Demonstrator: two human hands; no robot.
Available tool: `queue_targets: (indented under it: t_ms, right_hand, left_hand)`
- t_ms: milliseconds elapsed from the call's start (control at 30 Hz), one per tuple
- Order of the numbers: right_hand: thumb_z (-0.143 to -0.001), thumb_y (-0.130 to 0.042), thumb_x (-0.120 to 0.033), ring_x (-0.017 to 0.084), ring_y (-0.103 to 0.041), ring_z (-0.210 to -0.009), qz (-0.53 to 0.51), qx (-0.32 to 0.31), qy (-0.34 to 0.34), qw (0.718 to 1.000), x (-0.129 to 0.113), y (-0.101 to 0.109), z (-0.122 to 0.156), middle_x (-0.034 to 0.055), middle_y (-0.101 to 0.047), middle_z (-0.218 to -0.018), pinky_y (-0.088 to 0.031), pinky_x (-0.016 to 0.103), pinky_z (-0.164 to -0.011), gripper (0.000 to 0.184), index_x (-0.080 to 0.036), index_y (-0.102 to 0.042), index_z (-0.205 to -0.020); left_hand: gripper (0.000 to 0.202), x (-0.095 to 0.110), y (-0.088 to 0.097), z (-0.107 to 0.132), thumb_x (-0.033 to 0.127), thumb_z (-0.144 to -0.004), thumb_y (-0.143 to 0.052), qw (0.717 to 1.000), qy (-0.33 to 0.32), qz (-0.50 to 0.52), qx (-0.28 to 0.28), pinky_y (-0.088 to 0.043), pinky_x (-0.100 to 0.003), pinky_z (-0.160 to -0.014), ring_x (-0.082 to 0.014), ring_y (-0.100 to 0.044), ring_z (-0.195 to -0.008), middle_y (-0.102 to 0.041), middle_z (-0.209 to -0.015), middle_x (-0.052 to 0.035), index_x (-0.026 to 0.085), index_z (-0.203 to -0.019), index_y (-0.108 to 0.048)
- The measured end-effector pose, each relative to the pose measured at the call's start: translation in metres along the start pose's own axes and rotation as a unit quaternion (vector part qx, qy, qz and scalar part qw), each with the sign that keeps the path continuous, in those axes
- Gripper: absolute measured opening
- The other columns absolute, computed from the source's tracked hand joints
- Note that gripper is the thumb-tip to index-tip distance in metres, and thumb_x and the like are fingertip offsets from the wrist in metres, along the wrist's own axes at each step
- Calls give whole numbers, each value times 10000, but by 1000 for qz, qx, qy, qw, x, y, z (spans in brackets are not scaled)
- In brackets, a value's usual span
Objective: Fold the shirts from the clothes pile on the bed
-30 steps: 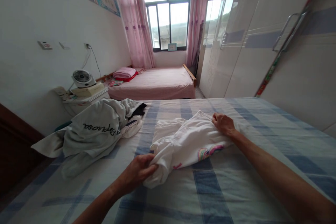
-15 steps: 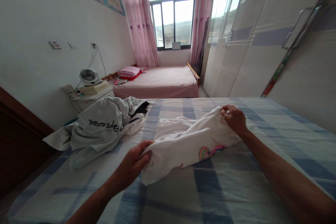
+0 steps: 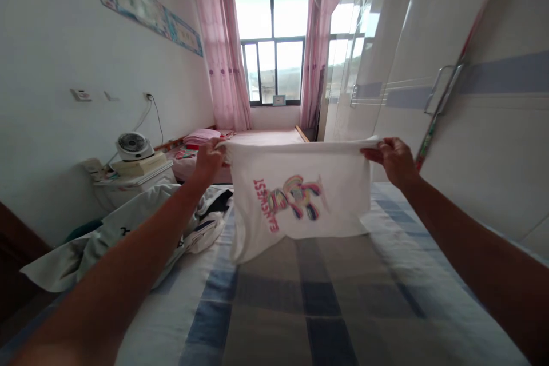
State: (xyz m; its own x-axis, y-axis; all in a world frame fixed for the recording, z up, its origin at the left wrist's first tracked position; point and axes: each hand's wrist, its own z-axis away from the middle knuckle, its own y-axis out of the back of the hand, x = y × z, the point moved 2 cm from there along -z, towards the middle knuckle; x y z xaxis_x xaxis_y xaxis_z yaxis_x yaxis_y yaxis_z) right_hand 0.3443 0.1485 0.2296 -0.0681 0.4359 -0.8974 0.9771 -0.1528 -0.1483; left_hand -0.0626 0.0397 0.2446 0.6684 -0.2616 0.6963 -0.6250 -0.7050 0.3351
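A white T-shirt (image 3: 300, 194) with a colourful print and pink lettering hangs stretched out in the air above the blue checked bed (image 3: 326, 309). My left hand (image 3: 209, 158) is closed on its left top corner. My right hand (image 3: 392, 159) pinches the right top corner. Both arms reach forward at about chest height. The shirt's lower edge hangs just over the bedsheet.
A heap of grey and white clothes (image 3: 128, 223) lies on the bed's left side. A small fan (image 3: 131, 146) stands on a bedside table by the left wall. A pink bed (image 3: 257, 140) sits under the window. Glossy wardrobe doors (image 3: 450, 97) line the right.
Both hands have lifted the white T-shirt off the bed and pulled it apart, so it now hangs spread open in the air. The view has tilted up.
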Motion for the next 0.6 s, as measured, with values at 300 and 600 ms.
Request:
queue_targets:
  t_ms: [300, 600]
  right_hand:
    - [-745, -510, -75, 124, -673, -652, -45, 14, 101, 994, -60, 37, -2, -33, -599, -660, -534, 289, -701, 116, -165, -503, -818]
    - [-549, -693, -416, 287, -677, -736, 239, -243, -190, 921, 83, 159, 137, 76, -701, -815, -563, 393, -647, 219, -312, -709, -741]
  left_hand:
    - [296, 94, 56, 4, 139, -814, -388, 959, -241, -85, 120, -434, -196, -728, -71, -568, -759, -649, -841, 21, 101, -971, -636]
    - [163, -11, 66, 211, 271, -733, -565, 900, -30, -92, -425, -487, -247, -811, -181, -641, -878, -704, -974, -19, 263, -809, -709]
